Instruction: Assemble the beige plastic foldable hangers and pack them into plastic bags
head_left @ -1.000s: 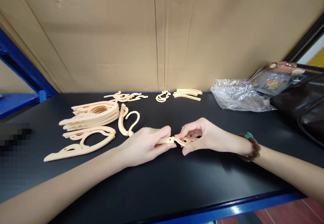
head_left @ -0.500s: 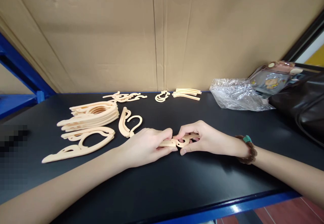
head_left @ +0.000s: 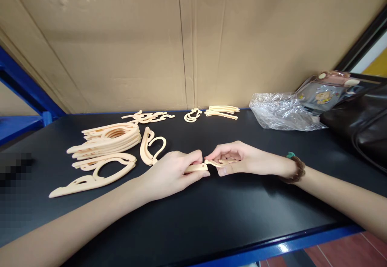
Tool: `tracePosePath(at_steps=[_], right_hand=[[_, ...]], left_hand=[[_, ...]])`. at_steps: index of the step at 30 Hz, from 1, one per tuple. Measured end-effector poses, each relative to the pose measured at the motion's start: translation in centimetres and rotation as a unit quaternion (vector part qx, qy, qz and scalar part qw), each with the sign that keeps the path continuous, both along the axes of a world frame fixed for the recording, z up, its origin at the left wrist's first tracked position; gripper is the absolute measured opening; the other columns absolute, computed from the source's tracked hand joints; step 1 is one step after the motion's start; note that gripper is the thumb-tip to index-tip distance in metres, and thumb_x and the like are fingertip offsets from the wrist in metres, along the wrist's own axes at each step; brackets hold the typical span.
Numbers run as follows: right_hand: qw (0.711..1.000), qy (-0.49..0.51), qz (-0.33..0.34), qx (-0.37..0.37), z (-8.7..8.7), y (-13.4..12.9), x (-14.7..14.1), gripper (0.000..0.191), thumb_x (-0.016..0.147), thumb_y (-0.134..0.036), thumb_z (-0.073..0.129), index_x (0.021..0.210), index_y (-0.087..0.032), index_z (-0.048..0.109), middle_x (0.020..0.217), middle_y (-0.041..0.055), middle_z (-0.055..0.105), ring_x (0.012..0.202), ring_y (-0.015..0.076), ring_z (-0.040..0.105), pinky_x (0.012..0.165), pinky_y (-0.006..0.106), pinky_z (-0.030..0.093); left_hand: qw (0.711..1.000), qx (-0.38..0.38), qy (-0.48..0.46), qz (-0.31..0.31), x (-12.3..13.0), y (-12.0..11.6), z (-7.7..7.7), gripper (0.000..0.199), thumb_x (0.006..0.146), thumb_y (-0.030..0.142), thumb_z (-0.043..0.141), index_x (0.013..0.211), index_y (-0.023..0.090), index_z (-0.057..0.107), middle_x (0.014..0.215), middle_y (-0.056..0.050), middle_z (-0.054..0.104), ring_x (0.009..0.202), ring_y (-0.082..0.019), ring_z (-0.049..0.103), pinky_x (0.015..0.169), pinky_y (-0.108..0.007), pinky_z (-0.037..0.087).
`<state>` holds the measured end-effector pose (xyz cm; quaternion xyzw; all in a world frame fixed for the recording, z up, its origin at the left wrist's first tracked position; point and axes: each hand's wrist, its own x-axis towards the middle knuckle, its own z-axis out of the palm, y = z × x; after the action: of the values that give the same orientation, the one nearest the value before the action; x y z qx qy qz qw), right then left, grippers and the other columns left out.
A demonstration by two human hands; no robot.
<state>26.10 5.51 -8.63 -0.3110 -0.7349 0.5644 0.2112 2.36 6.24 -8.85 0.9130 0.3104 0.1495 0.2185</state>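
By the left hand (head_left: 169, 174), a flat, cream-coloured plastic bar with a small hole near its end (head_left: 195, 168) is held between thumb and fingers. By the right hand (head_left: 242, 158), a slim, curved, cream-coloured plastic piece (head_left: 214, 164) is pinched. Both are held over the middle of the smooth black table (head_left: 196, 222), with their ends very close; whether they are joined cannot be told.

Half a second ago, the broad face and hole of the curved piece were shown; now it has been turned nearly edge-on, while the bar has been kept at much the same place. The ends are judged to be still in the course of being lined up.

No clear change is seen elsewhere: at the left, the stack of cream-coloured, curved plastic hanger parts (head_left: 109, 144) is left untouched, as are the thin, cream-coloured plastic strips (head_left: 222, 110) at the far edge.
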Motion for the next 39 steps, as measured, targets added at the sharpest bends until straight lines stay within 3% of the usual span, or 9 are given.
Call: tracePosePath(at_steps=[4, 10, 21, 33, 39], right_hand=[[1.000, -0.006, 0.018, -0.025, 0.3, -0.2, 0.1, 0.032, 0.084, -0.033, 0.067, 0.113, -0.019, 0.062, 0.098, 0.0025, 0.059, 0.087, 0.0129, 0.052, 0.082, 0.028, 0.040], [0.999, 0.011, -0.003, -0.035, 0.3, -0.6, -0.3, 0.028, 0.078, -0.027, 0.072, 0.103, -0.017, 0.065, 0.082, -0.0021, 0.056, 0.073, 0.0093, 0.047, 0.071, 0.023, 0.039], [0.999, 0.014, 0.002, -0.030, 0.7, -0.8, -0.6, 0.024, 0.077, -0.024, 0.073, 0.098, -0.014, 0.066, 0.071, -0.0049, 0.049, 0.064, 0.0067, 0.039, 0.061, 0.021, 0.034], [1.000, 0.011, -0.010, 0.002, 0.5, -0.8, -0.8, 0.026, 0.074, -0.027, 0.075, 0.096, -0.015, 0.067, 0.071, -0.0049, 0.049, 0.063, 0.0071, 0.039, 0.060, 0.022, 0.033], [0.997, -0.030, -0.035, 0.063, 0.5, -1.3, -1.0, 0.025, 0.075, -0.029, 0.075, 0.095, -0.017, 0.067, 0.071, -0.0055, 0.050, 0.063, 0.0075, 0.040, 0.061, 0.022, 0.035]], left_hand=[[1.000, -0.002, 0.001, -0.006, 0.0, -0.1, 0.1, 0.027, 0.094, 0.038, 0.047, 0.075, 0.021, 0.039, 0.055, 0.008, 0.036, 0.048, -0.009, 0.038, 0.048, -0.020, 0.023], [1.000, 0.008, 0.015, -0.017, 0.0, -0.2, -0.2, 0.028, 0.095, 0.039, 0.044, 0.076, 0.021, 0.038, 0.058, 0.007, 0.039, 0.049, -0.010, 0.039, 0.048, -0.021, 0.023], [0.999, -0.018, 0.030, 0.002, -0.1, -0.5, -0.1, 0.027, 0.094, 0.044, 0.043, 0.079, 0.022, 0.039, 0.057, 0.007, 0.042, 0.048, -0.011, 0.041, 0.046, -0.022, 0.023], [1.000, -0.007, 0.019, 0.018, 0.3, -0.7, -0.1, 0.027, 0.094, 0.042, 0.042, 0.077, 0.022, 0.037, 0.053, 0.007, 0.041, 0.044, -0.011, 0.039, 0.045, -0.021, 0.021], [0.999, -0.016, 0.034, 0.014, 0.3, -0.5, -0.1, 0.027, 0.093, 0.043, 0.043, 0.078, 0.022, 0.041, 0.054, 0.007, 0.042, 0.045, -0.011, 0.040, 0.044, -0.022, 0.021]])
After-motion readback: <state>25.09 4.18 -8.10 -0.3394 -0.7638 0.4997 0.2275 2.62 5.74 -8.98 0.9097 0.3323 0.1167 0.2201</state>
